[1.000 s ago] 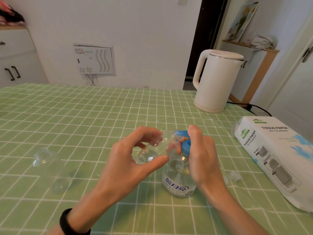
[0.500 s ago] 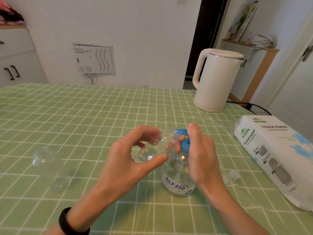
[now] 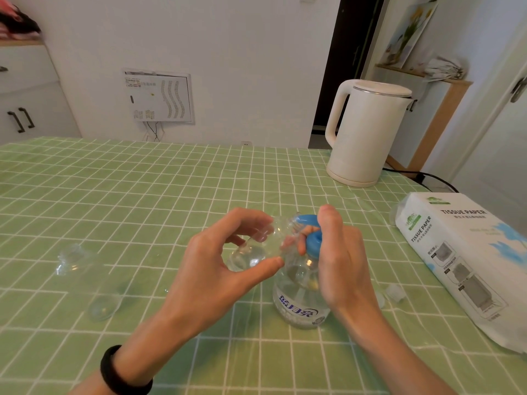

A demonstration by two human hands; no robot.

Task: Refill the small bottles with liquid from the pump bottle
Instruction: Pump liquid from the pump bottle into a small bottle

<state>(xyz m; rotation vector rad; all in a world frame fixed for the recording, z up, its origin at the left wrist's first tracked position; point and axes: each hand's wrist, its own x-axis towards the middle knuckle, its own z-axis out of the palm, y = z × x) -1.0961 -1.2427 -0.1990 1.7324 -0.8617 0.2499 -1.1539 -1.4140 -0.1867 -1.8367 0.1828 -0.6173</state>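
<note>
- Clear small bottle (image 3: 255,249) is tilted with its mouth at the nozzle of the pump bottle (image 3: 299,305), pinched between the left hand (image 3: 211,263) thumb and fingers.
- Right hand (image 3: 339,260) curls round the pump head; neither hand has shifted, so pumping probably continues.
- Second bottle (image 3: 82,277) lies well left, unfilled.

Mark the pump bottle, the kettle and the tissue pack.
pump bottle (image 3: 298,310): head view, on its label.
kettle (image 3: 368,138): head view, on its body.
tissue pack (image 3: 470,252): head view, on its top face.
</note>
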